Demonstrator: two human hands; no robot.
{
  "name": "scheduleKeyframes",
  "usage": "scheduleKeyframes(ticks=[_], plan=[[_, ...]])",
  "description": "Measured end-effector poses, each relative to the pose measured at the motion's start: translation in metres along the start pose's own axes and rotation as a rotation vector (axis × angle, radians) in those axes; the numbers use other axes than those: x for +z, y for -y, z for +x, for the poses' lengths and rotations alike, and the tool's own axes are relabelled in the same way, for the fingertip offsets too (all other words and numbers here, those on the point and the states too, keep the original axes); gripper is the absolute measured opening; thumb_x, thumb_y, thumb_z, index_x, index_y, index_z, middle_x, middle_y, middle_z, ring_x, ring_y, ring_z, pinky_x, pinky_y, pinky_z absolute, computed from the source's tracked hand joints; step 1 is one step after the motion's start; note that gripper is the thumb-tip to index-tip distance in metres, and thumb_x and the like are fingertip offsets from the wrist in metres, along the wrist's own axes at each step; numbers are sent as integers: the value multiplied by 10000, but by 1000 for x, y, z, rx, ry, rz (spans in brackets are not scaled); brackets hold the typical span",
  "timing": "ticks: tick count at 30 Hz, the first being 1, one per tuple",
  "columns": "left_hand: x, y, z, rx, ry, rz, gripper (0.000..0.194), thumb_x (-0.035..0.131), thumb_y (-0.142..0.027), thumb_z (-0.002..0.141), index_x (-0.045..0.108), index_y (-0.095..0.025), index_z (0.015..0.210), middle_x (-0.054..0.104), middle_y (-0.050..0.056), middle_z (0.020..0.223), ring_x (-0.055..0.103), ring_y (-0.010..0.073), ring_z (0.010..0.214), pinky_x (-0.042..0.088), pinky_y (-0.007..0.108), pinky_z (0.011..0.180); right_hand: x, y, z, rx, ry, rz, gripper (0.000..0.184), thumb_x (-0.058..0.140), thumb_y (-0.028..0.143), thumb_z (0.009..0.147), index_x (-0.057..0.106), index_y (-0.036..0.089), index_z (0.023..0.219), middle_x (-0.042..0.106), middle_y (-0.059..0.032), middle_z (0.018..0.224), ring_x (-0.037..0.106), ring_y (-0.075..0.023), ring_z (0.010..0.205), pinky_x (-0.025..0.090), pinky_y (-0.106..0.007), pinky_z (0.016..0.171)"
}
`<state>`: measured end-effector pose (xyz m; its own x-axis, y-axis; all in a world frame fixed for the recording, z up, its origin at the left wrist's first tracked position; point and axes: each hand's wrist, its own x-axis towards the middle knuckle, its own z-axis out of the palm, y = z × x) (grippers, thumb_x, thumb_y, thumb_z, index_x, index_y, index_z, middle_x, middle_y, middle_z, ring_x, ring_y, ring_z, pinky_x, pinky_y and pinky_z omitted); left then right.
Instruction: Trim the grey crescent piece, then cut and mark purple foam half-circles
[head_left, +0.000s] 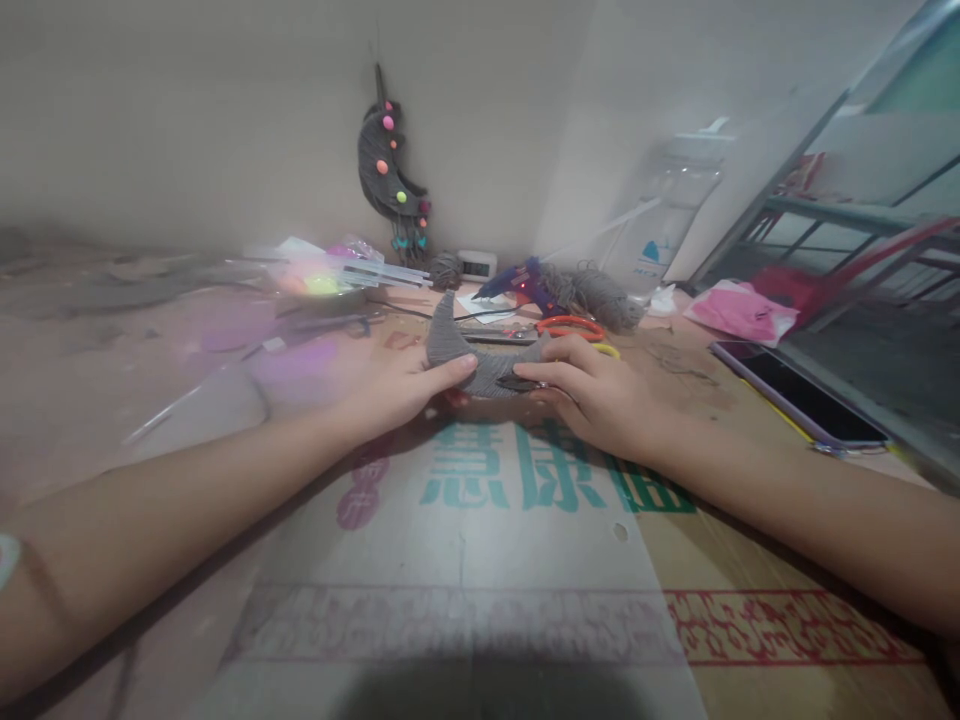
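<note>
A grey crescent wrapped in yarn is held above the printed cardboard, its pointed left tip upward. My left hand is closed on its left side, thumb across the front and fingers behind. At the right end, my right hand is closed on the crescent with fingertips against its front. A small dark piece shows at those fingertips; what it is I cannot make out. Just behind the crescent lie orange-handled scissors.
On the wall hangs a dark crescent with coloured pompoms. Behind my hands are a blue glue gun, grey yarn and a small white digital display. A bottle and a phone are at right, glue sticks at left.
</note>
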<state>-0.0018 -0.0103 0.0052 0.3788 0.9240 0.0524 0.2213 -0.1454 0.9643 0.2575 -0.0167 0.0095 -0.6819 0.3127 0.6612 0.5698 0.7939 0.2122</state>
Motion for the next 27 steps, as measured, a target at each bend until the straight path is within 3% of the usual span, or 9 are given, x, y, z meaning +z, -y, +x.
scheduleKeyframes(ticks=[15, 27], plan=[[0, -3, 0, 1, 21, -4, 404, 633, -577, 839, 663, -178, 778, 654, 31, 703, 566, 156, 619, 427, 267, 559, -2, 0, 0, -3, -8, 51, 242, 506, 182, 973, 654, 237, 1156, 659, -51, 977, 644, -152, 794, 525, -263, 669], [3, -3, 1, -27, 37, 1, 499, 573, -659, 846, 624, -173, 743, 644, 38, 670, 558, 152, 591, 407, 269, 548, 2, -1, -1, 95, -66, 118, 284, 540, 262, 979, 605, 250, 1256, 602, -88, 1079, 628, -222, 1027, 587, -380, 830]])
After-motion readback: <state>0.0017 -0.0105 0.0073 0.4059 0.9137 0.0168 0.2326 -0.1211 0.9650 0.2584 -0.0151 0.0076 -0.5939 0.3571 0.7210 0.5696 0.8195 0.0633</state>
